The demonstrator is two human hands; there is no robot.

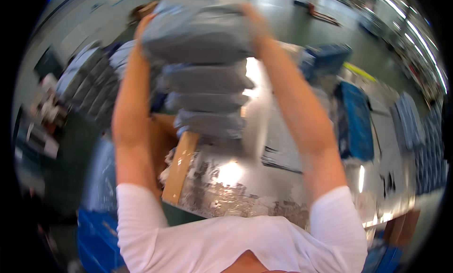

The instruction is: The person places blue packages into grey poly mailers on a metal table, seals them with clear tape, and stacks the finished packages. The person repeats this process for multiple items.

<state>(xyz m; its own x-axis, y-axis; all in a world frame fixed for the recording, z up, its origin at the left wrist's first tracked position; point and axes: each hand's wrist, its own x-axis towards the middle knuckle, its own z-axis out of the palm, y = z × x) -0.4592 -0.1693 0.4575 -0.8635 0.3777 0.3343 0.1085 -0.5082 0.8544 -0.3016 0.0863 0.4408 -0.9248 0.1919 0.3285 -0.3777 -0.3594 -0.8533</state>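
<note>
With both arms stretched forward, I hold a bulky grey plastic-wrapped package (198, 34) at the top of a stack. My left hand (145, 26) presses on its left side and my right hand (255, 25) on its right; both are blurred and their fingers are partly hidden. Under it, several similar grey packages (207, 79) lie one on another on a shiny metal-topped table (236, 178). Whether the held package touches the one below cannot be made out. A cardboard strip (181, 166) stands along the table's left edge, beside the stack.
Flat grey plastic bags (283, 159) lie on the table, right of the stack. Farther right, a blue wrapped bundle (354, 122) rests near piled grey-blue packages (408, 122). More packages are piled at the left (89, 84). A blue bin (99, 240) stands at the lower left.
</note>
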